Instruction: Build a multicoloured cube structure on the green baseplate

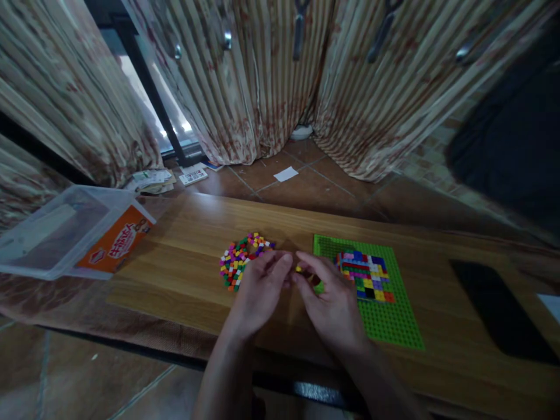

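Observation:
My left hand (261, 287) and my right hand (333, 302) meet fingertip to fingertip over the wooden board (184, 262). Between the fingertips sits a tiny yellow brick (298, 269), pinched by my right hand; the left fingers are curled against it. A pile of small coloured bricks (238, 259) lies just left of my left hand. To the right lies a green baseplate (387, 318) with a patch of coloured bricks (365, 274) built on its upper part; my right hand covers its left edge.
A clear plastic box (56, 230) with an orange label rests at the board's left end. A dark flat object (499, 312) lies at the right. Curtains (271, 76), papers (155, 181) and a tiled floor lie beyond the board.

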Demonstrator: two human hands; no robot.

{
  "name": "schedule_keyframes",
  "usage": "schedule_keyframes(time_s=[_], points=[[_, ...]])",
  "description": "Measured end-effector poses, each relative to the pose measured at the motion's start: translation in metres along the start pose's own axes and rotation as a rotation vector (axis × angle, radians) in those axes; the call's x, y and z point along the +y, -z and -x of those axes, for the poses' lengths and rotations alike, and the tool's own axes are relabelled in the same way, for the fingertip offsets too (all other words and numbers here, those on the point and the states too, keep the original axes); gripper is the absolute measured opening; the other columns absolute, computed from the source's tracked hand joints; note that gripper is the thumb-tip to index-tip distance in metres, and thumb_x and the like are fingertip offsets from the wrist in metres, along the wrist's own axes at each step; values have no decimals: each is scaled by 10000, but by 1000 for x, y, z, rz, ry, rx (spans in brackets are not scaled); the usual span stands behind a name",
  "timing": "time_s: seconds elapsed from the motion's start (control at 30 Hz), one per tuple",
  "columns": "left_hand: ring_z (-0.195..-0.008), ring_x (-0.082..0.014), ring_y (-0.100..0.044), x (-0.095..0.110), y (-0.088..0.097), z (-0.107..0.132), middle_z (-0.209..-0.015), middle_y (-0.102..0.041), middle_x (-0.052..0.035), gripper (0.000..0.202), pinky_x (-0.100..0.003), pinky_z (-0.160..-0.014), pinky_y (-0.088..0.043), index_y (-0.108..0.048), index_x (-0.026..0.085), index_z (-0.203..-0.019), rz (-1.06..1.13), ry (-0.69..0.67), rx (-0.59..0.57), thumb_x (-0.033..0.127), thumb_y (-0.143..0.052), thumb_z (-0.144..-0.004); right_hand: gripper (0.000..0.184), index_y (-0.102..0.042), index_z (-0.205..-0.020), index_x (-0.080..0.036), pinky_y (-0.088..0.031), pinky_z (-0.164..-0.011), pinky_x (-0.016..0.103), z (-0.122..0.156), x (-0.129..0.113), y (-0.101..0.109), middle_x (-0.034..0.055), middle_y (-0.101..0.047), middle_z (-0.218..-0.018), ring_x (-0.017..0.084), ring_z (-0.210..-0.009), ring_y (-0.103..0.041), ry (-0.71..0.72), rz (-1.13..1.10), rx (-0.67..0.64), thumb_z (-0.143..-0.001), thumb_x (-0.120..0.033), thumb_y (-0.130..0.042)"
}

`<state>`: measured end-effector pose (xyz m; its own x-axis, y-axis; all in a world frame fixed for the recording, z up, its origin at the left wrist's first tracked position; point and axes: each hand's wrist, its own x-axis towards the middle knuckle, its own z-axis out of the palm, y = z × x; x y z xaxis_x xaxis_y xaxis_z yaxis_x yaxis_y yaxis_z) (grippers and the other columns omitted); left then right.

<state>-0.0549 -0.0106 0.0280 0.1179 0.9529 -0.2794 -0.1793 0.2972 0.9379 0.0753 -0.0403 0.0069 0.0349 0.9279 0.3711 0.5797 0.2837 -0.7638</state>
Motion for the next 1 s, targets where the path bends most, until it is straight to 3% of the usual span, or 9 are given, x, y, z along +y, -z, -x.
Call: schedule_keyframes(time_s=[0.07, 0.13, 0.33, 0.57, 0.73, 0.87, 1.0], points=[[-675, -124, -605, -3, -6, 1, -791, -695, -44, 281, -235, -645, -496, -734, 146, -852, 19, 26, -99, 413, -699, -774, 312, -639, -1197, -252, -564, -856, 328, -2, 0, 6, 48, -716, -1061, 184, -960, -685, 13, 14, 2, -900, -192, -566], [-655, -112, -587, -6, -11, 1, -764, -687, -34, 234, -229, -641, -496, -736, 147, -830, 48, 30, -125, 370, -693, -777, 326, -644, -1198, -245, -566, -865, 332, -2, 2, 10, 48, -726, -1066, 185, -965, -690, 18, 24, -6, -892, -164, -565], [-621, -100, -570, -13, -27, 1, -713, -670, -19, 150, -213, -612, -485, -737, 152, -786, 118, 74, -71, 289, -704, -732, 317, -667, -1176, -257, -574, -855, 340, 2, 9, 20, 43, -739, -1094, 187, -962, -702, 25, 46, -46, -892, -160, -567], [-652, -106, -602, -22, -45, 3, -737, -672, -19, 258, -237, -651, -516, -718, 144, -829, 301, 180, -26, 334, -768, -661, 284, -682, -1158, -275, -580, -850, 342, 4, 17, 35, 30, -757, -1054, 181, -948, -712, 23, 27, 26, -899, -201, -592], [-459, -53, -422, -28, -58, 2, -532, -508, 39, 332, -170, -428, -297, -643, 141, -698, 203, 203, -62, 462, -728, -706, 300, -683, -1161, -284, -565, -882, 361, 2, 24, 49, 12, -762, -998, 177, -919, -711, -49, 4, 89, -867, -236, -648], [-449, -38, -336, -27, -62, 1, -518, -440, 59, 349, -176, -425, -225, -607, 141, -686, 218, 242, -145, 468, -727, -706, 355, -671, -1187, -293, -560, -875, 357, 1, 29, 57, 2, -752, -984, 170, -894, -703, -91, -24, 59, -838, -227, -670], [-463, -36, -314, -25, -64, 1, -528, -422, 66, 251, -184, -439, -220, -608, 142, -694, 251, 260, -182, 364, -724, -697, 386, -642, -1230, -300, -554, -867, 344, 2, 30, 61, 1, -745, -1013, 161, -899, -696, -84, -41, 10, -852, -219, -639]])
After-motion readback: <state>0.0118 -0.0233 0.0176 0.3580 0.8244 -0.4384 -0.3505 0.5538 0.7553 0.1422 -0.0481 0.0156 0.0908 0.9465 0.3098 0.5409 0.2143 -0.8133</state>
